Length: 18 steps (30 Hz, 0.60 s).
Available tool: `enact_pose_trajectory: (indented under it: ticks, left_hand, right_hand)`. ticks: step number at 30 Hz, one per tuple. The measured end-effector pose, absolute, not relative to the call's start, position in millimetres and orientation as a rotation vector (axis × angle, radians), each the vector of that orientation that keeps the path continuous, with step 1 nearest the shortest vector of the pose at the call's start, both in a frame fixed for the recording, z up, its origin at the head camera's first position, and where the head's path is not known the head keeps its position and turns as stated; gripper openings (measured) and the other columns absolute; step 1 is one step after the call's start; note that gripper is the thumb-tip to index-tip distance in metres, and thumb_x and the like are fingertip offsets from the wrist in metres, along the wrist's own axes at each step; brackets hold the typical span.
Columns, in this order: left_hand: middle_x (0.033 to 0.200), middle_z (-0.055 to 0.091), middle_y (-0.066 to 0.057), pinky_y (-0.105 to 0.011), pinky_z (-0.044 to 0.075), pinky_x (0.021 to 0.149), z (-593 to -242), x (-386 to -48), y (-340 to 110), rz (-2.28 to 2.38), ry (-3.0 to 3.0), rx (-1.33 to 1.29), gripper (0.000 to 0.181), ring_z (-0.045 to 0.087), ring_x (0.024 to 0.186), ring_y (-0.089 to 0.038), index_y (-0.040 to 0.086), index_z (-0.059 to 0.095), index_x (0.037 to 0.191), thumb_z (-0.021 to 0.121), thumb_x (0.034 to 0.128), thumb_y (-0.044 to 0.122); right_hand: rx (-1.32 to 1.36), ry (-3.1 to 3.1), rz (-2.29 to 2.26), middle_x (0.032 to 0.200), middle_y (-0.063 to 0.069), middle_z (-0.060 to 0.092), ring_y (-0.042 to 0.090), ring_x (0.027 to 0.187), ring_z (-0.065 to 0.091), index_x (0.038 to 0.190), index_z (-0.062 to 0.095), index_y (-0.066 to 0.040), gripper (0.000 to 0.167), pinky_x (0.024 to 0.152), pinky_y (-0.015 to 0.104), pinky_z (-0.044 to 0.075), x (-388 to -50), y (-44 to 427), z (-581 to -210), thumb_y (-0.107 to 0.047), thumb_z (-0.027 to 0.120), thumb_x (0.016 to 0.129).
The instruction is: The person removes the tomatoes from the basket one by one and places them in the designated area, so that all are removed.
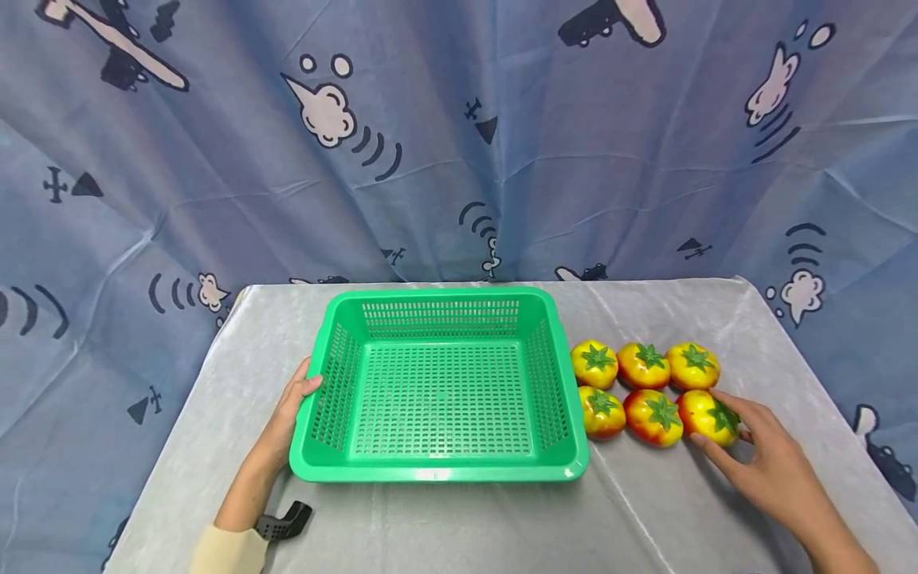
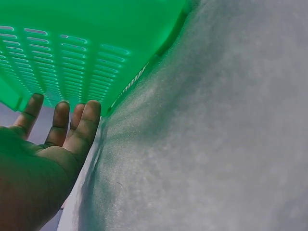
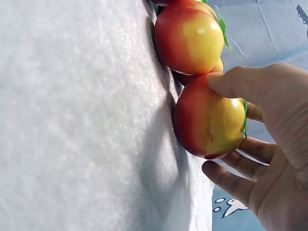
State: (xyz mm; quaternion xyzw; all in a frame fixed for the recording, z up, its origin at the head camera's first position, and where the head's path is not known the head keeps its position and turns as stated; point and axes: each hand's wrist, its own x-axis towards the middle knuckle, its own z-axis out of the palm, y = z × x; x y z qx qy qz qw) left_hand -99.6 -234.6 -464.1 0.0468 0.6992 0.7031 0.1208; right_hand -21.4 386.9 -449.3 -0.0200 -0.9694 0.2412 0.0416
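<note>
A green plastic basket (image 1: 441, 473) with slotted walls stands on the table, its inside bare. My left hand (image 1: 290, 410) holds its left rim, the thumb over the edge and the fingers (image 2: 89, 120) against the outer wall. To the basket's right, several yellow-and-red toy tomatoes (image 1: 653, 417) with green leafy tops sit in two rows. My right hand (image 1: 770, 458) is around the near-row tomato at the right end (image 3: 207, 120), thumb on one side and fingers on the other. That tomato rests on the table, close to its neighbour (image 3: 190, 36).
A pale grey cloth (image 1: 502, 526) covers the table. Behind it hangs a blue curtain (image 1: 430, 159) printed with planes and clouds. A black band (image 1: 285, 522) is on the left wrist, below a cream sleeve (image 1: 228, 550).
</note>
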Motion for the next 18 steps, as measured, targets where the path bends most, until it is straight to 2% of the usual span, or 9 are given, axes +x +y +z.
enact_pose_trajectory:
  ticks: [4, 10, 13, 14, 16, 18]
  left_hand:
    - [0.123, 0.066, 0.0, -0.035, 0.067, 0.084, -464.4, -100.2, -234.6, 2.058, 2.027, 0.138, 0.056, 0.074, 0.1, -0.014, 0.009, 0.025, 0.161, 0.03, 0.1096, 0.03]
    - [0.123, 0.065, 0.001, -0.031, 0.065, 0.084, -463.9, -101.7, -235.1, 2.055, 2.031, 0.131, 0.056, 0.071, 0.101, -0.013, 0.007, 0.024, 0.16, 0.03, 0.1093, 0.028]
    - [0.123, 0.065, 0.003, -0.028, 0.064, 0.085, -463.4, -101.9, -236.1, 2.047, 2.042, 0.122, 0.058, 0.071, 0.102, -0.012, 0.005, 0.023, 0.162, 0.03, 0.1092, 0.028]
    - [0.122, 0.066, 0.003, -0.028, 0.064, 0.085, -463.2, -101.9, -236.4, 2.05, 2.042, 0.117, 0.057, 0.071, 0.102, -0.011, 0.005, 0.024, 0.161, 0.03, 0.1093, 0.028]
    - [0.121, 0.067, 0.004, -0.029, 0.065, 0.085, -462.7, -101.5, -237.4, 2.059, 2.039, 0.106, 0.055, 0.072, 0.101, -0.012, 0.007, 0.027, 0.16, 0.03, 0.1097, 0.028]
    - [0.118, 0.068, 0.003, -0.03, 0.065, 0.084, -462.0, -101.0, -238.8, 2.066, 2.049, 0.097, 0.05, 0.072, 0.099, -0.012, 0.009, 0.033, 0.157, 0.032, 0.11, 0.027]
  right_hand:
    - [-0.079, -2.981, 0.737, 0.136, 0.038, 0.053, 0.053, 0.116, 0.054, 0.15, 0.044, 0.01, 0.084, 0.082, 0.064, 0.057, -22.1, 386.4, -448.9, -0.027, 0.088, 0.088]
    - [-0.081, -2.98, 0.707, 0.134, 0.037, 0.053, 0.053, 0.115, 0.054, 0.146, 0.05, 0.007, 0.079, 0.085, 0.068, 0.056, -23.2, 385.1, -449.7, -0.028, 0.089, 0.087]
    - [-0.089, -2.985, 0.701, 0.135, 0.038, 0.052, 0.053, 0.115, 0.053, 0.147, 0.049, 0.007, 0.081, 0.086, 0.07, 0.057, -23.6, 384.7, -449.6, -0.03, 0.088, 0.088]
    - [-0.082, -2.975, 0.707, 0.135, 0.037, 0.052, 0.053, 0.115, 0.053, 0.148, 0.049, 0.007, 0.081, 0.087, 0.061, 0.061, -23.7, 385.2, -449.1, -0.029, 0.089, 0.087]
    - [-0.053, -2.95, 0.719, 0.134, 0.037, 0.054, 0.052, 0.115, 0.054, 0.148, 0.05, 0.007, 0.081, 0.085, 0.035, 0.065, -23.8, 386.4, -447.6, -0.027, 0.09, 0.086]
    - [-0.021, -2.922, 0.738, 0.134, 0.035, 0.054, 0.052, 0.116, 0.055, 0.147, 0.052, 0.006, 0.077, 0.077, 0.008, 0.056, -24.1, 387.8, -445.0, -0.025, 0.089, 0.087]
